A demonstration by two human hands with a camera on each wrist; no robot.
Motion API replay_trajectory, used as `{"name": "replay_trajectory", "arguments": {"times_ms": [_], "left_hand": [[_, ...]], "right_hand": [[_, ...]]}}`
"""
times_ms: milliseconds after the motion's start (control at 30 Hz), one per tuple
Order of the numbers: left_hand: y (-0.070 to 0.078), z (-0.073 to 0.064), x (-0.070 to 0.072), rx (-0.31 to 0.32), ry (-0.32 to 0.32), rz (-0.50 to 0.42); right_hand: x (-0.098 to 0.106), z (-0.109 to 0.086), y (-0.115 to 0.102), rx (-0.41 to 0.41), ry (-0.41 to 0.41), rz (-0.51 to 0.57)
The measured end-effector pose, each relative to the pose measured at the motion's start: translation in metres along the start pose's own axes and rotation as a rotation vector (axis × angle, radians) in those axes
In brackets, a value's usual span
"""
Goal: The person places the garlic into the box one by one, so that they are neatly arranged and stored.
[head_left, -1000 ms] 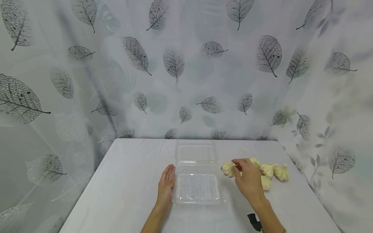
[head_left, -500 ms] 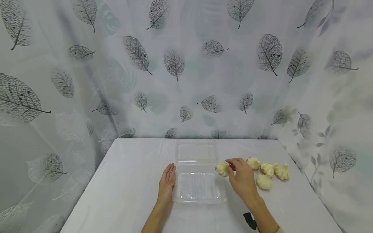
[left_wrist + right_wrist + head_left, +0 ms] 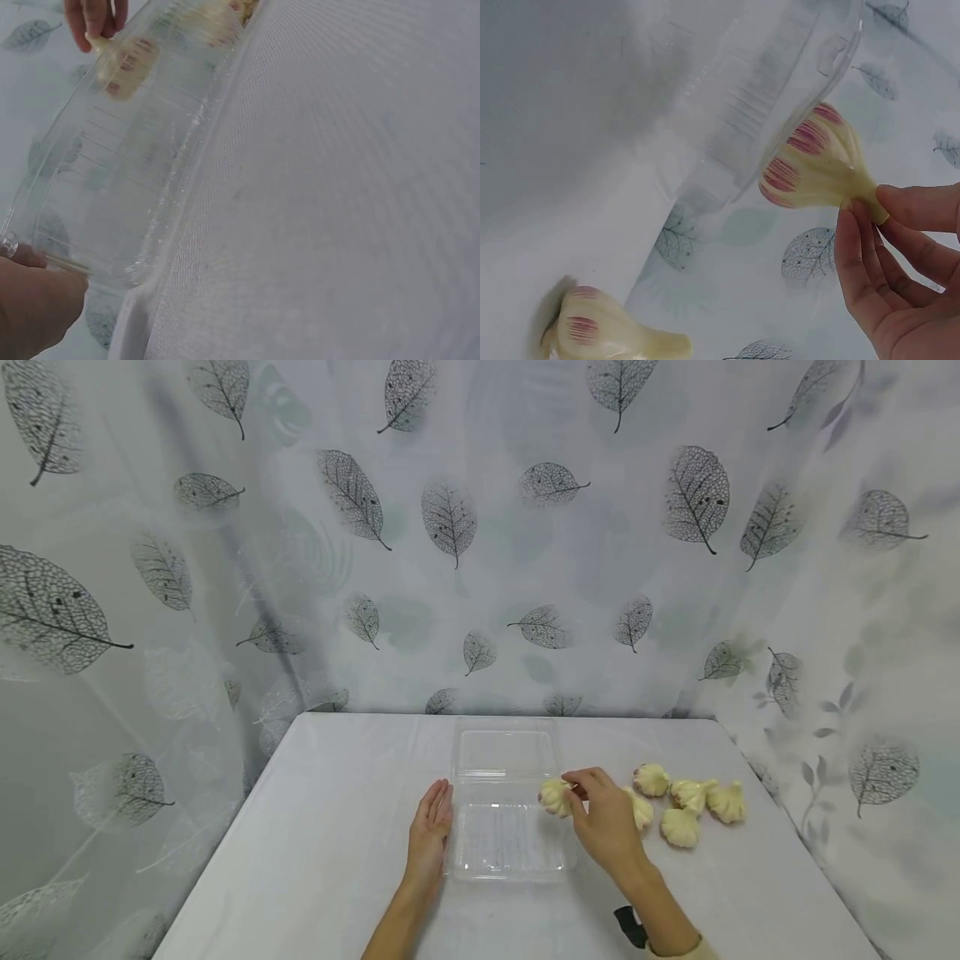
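Probably light, stiff and slick (its gloss suggests moulded plastic), the garlic (image 3: pixel 817 161) is pinched at its neck between thumb and fingertips of the right hand (image 3: pixel 606 817); the neck seems the surest hold, the round body likelier to slip. It lies at the right edge of the box (image 3: pixel 487 843), thin and likely flexible, with no bulb seen inside. Left hand (image 3: pixel 430 831): fingers straight along the box's left wall, gripping nothing. Beyond: opened lid (image 3: pixel 504 752). Right: five more bulbs (image 3: pixel 681 828).

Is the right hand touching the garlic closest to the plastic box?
Touching: the right wrist view shows the right hand pinching the garlic bulb at its narrow end.
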State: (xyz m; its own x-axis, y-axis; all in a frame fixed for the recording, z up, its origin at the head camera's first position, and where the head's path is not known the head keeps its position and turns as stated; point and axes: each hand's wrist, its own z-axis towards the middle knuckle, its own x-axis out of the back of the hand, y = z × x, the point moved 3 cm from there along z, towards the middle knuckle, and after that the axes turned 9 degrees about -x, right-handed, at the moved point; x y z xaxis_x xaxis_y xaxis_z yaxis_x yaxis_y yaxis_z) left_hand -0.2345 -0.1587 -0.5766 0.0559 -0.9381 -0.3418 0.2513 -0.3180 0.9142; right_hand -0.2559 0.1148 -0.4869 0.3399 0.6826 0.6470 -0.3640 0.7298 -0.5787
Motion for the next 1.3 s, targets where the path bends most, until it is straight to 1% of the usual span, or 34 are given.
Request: {"name": "replay_trajectory", "arguments": {"times_ms": [200,433,767,967,1133,1300], "left_hand": [[0.0,0.0,0.0,-0.007,-0.005,0.015],[0.0,-0.001,0.0,-0.014,-0.009,0.021],[-0.001,-0.001,0.001,-0.011,-0.013,0.009],[-0.001,-0.001,0.0,-0.003,-0.001,0.01],[-0.001,0.0,0.0,0.009,0.004,0.013],[-0.002,0.0,0.0,0.011,0.004,0.016]], "right_hand": [[-0.01,-0.002,0.002,0.01,-0.016,-0.007],[-0.02,-0.005,0.004,0.046,-0.031,0.002],[-0.027,-0.009,0.007,0.012,-0.031,-0.047],[-0.03,-0.012,0.009,0.038,-0.012,-0.052],[-0.034,-0.013,0.012,0.033,-0.023,-0.037],[-0.038,-0.013,0.014,0.034,-0.03,-0.047]]}}
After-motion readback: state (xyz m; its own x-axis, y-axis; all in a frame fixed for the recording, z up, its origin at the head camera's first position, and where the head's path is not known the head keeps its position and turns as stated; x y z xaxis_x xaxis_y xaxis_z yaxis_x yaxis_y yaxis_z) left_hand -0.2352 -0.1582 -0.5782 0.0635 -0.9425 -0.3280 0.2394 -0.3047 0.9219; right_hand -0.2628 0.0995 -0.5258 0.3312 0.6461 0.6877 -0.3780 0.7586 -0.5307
